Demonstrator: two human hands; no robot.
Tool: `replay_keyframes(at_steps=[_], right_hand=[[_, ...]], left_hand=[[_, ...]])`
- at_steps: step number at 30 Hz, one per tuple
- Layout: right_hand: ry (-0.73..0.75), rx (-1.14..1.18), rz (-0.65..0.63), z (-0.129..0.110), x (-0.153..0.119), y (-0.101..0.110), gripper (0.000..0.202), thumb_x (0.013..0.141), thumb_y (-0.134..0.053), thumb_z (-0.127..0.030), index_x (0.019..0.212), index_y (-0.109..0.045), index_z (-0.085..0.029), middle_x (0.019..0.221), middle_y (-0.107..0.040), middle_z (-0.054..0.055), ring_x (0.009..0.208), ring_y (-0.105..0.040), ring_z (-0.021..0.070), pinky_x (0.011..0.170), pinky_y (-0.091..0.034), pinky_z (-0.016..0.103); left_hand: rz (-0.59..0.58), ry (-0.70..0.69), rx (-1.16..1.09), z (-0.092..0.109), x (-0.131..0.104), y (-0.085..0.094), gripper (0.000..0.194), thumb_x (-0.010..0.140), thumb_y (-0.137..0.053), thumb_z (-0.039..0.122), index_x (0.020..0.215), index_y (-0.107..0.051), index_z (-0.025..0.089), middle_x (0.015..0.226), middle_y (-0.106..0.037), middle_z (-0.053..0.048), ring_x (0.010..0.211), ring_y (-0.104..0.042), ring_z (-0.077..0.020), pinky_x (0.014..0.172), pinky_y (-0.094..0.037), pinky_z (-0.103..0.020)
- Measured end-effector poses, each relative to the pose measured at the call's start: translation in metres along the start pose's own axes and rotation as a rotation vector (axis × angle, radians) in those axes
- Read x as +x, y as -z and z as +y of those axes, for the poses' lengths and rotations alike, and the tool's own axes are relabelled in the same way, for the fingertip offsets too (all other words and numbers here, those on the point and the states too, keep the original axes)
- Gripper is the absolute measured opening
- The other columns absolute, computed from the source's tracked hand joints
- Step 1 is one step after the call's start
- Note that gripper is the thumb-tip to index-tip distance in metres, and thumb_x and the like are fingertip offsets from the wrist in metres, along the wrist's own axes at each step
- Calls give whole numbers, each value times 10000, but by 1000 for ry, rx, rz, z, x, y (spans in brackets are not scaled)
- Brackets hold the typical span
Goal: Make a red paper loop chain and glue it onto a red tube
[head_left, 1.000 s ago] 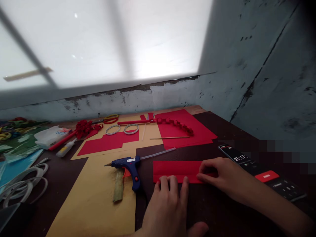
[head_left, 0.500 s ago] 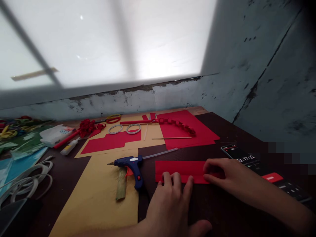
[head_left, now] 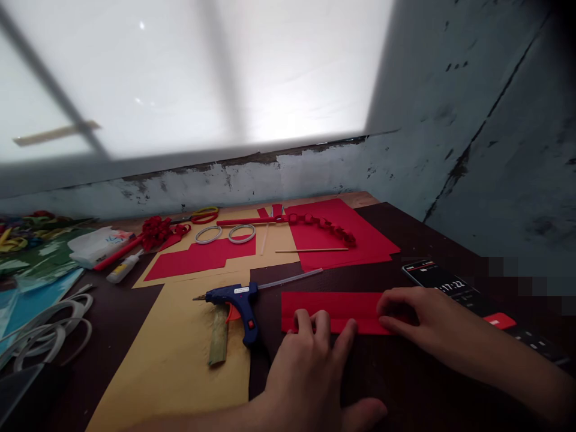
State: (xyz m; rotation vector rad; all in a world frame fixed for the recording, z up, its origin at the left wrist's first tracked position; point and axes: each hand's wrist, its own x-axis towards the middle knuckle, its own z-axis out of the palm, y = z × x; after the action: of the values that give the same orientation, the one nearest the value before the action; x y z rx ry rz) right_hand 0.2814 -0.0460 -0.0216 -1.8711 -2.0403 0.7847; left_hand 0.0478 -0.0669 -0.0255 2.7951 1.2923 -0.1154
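A folded red paper strip (head_left: 333, 305) lies flat on the dark table, a crease running along its length. My left hand (head_left: 310, 360) rests over its near edge, fingers spread and fingertips pressing on the paper, thumb out to the side. At the strip's right end my right hand (head_left: 414, 312) has thumb and fingers closed on the near edge; that end is partly hidden behind the hand. Left of the strip, a blue glue gun (head_left: 238, 300) with a clear glue stick in its back is propped on a piece of bamboo (head_left: 219, 342).
A phone (head_left: 450, 294) with a running timer lies beyond my right forearm. Further back are red sheets (head_left: 355, 222), a red paper chain (head_left: 321, 225), two silvery rings (head_left: 242, 233), a thin stick (head_left: 310, 250) and scissors (head_left: 204, 214). White cable (head_left: 58, 324) coils at left.
My right hand has slid slightly to the right along the strip's near edge. My left index finger has shifted a little right too. The view has moved slightly.
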Motion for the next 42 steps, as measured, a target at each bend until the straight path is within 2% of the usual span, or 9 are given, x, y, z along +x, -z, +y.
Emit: replay_keyframes(at_steps=[7, 12, 17, 21, 24, 28, 32, 36, 42], right_hand=[[-12, -9, 3, -3, 1, 1, 158, 841, -579, -327, 855, -718, -254, 886, -733, 13, 773, -658, 203, 691, -477, 294], [4, 6, 10, 1, 0, 1, 145, 832, -584, -311, 872, -716, -265, 911, -727, 4, 818, -660, 202, 712, -484, 290], [30, -41, 44, 0, -3, -1, 155, 831, -547, -288, 843, -695, -243, 872, -697, 28, 730, -631, 190, 665, -485, 303], [30, -122, 148, 1, -8, -10, 150, 854, -523, -294, 829, -657, -232, 905, -667, 46, 741, -621, 195, 680, -487, 329], [24, -227, 322, 7, -16, -22, 170, 880, -531, -333, 809, -646, -229, 940, -645, 69, 808, -624, 232, 704, -491, 367], [224, -329, 528, 17, -33, -40, 210, 921, -496, -283, 961, -694, -225, 1004, -644, 95, 939, -616, 272, 815, -495, 420], [478, -409, 568, 17, -47, -52, 390, 860, -438, -88, 1119, -685, -242, 1085, -666, 67, 1034, -606, 253, 881, -497, 400], [479, -427, 542, 12, -53, -55, 371, 865, -481, -126, 1158, -677, -243, 1115, -670, 60, 1050, -604, 245, 841, -526, 362], [462, -460, 605, 15, -54, -59, 387, 874, -477, -153, 1193, -672, -252, 1147, -673, 47, 1049, -608, 235, 851, -511, 363]], left_hand=[[-14, -3, -4, -1, 0, 2, 921, 787, -351, 826, 1546, -266, 311, 1277, -538, -204, 1147, -506, -448, 725, -533, -468], [7, -20, 24, -2, 0, 3, 932, 775, -288, 855, 1543, -268, 328, 1250, -543, -201, 1117, -521, -442, 696, -519, -449], [20, -42, 56, -4, 4, 7, 915, 772, -218, 868, 1532, -282, 362, 1203, -558, -188, 1044, -551, -420, 655, -489, -415], [19, -36, 61, -3, 5, 10, 908, 776, -223, 863, 1521, -316, 351, 1177, -570, -180, 995, -564, -402, 642, -470, -398], [31, -36, 68, -2, 4, 10, 906, 782, -228, 857, 1524, -313, 343, 1213, -562, -190, 997, -565, -405, 648, -468, -403], [40, -43, 76, -2, 2, 11, 912, 787, -228, 853, 1528, -312, 329, 1234, -558, -195, 1005, -564, -395, 673, -474, -415], [35, -52, 93, -2, 3, 11, 915, 790, -224, 852, 1525, -325, 316, 1225, -563, -200, 1001, -562, -394, 684, -480, -431], [49, -47, 93, -2, 4, 9, 913, 794, -206, 849, 1527, -317, 316, 1224, -560, -196, 1006, -561, -400, 683, -488, -438], [2, -55, 60, -2, 4, 11, 953, 779, -106, 860, 1541, -280, 315, 1244, -545, -207, 1015, -555, -413, 670, -495, -442]])
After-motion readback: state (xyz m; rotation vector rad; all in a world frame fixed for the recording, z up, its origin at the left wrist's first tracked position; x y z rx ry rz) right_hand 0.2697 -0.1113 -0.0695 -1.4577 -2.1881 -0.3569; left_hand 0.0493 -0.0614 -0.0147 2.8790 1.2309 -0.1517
